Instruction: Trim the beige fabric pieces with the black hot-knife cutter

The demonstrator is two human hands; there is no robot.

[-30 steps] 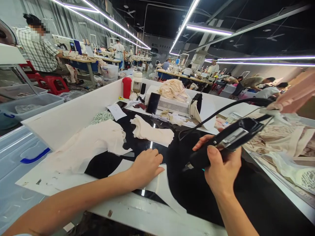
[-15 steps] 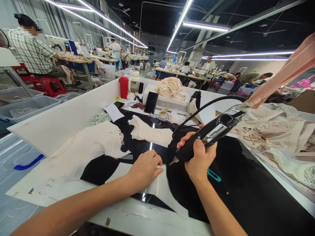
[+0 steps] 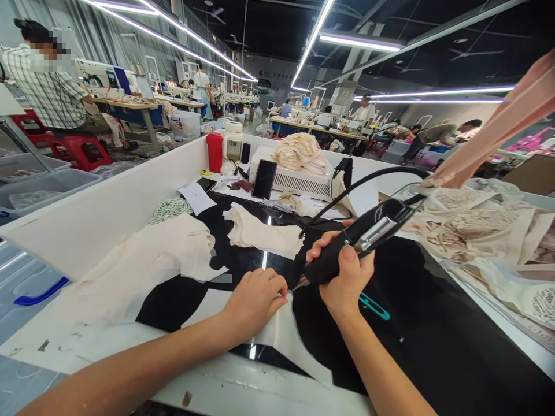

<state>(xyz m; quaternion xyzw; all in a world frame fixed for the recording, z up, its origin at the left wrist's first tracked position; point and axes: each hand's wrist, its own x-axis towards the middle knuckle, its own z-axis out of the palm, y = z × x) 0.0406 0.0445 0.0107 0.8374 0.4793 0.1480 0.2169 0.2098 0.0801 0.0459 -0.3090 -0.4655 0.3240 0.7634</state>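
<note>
In my right hand [image 3: 349, 283] is a black corded power tool [image 3: 332, 263] with a metal tip, the fingers wrapped round its body. Its tip points down and left, close to the edge of a cream fabric piece [image 3: 284, 335]. My left hand [image 3: 255, 300] is closed on that piece near its upper edge, thumb and fingers together; the fingertips are partly hidden. The fabric lies on a glossy black work surface [image 3: 433, 323]. A pink cloth strip [image 3: 489, 127] runs from the tool's upper end to the top right. Beside my right wrist lies a teal thread snipper-like tool [image 3: 375, 306].
Stacked cream fabric pieces [image 3: 264, 231] lie beyond my hands, with a larger pile [image 3: 165, 248] at left. Cream strips [image 3: 489, 225] heap up at right. A phone [image 3: 264, 179], a red cup [image 3: 214, 151] and a white vented box [image 3: 303, 184] stand at the back. Co-workers sit farther off.
The tool in my right hand has come slightly left and its tip is nearer the fabric edge by my left hand. My left hand stays on the fabric. The view has shifted slightly.
</note>
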